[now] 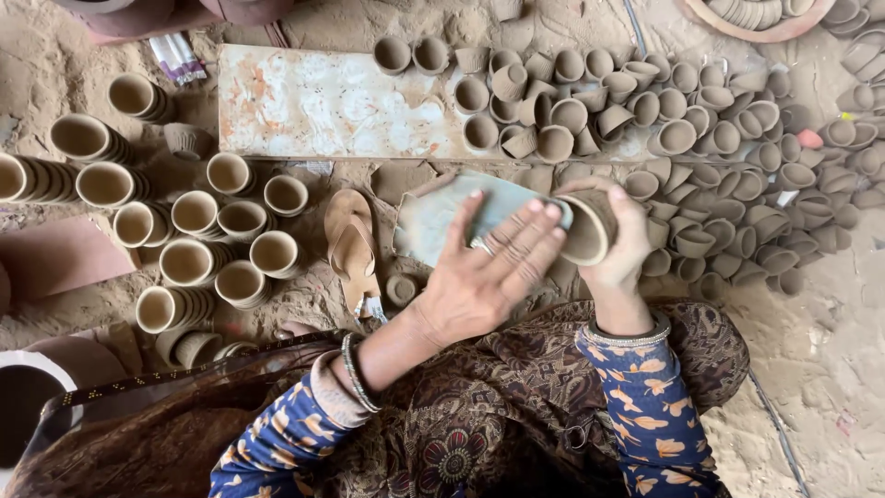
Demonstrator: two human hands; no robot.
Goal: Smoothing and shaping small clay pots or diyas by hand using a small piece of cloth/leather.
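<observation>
Our right hand [616,242] is wrapped around a small unfired clay cup [588,228], gripping it on its side with the mouth turned toward our left. Our left hand [489,267] lies flat, fingers stretched out and held together, pressed against a grey-green cloth [433,217] whose near end meets the mouth of the cup; it presses rather than clasps. The cup sits in the air between the two hands, just above our lap, over the sandy floor [830,350].

We judge the step in hand to be the wiping or smoothing of this one cup with the cloth. The next move seems to call for a light touch: turning the cup in the right fingers so the cloth meets the whole rim, without squeezing the soft wall out of shape.

Just beyond the hands lies a long worn board [313,101], bare at its left end, with a loose pile of cups [572,101] at its right end. To our right that pile runs on into a wide heap of cups on the floor [737,194], many tipped over. To our left stand nested stacks of paler cups [184,240], mouths up. A sandal [351,244] rests in the sand between those stacks and the cloth.
</observation>
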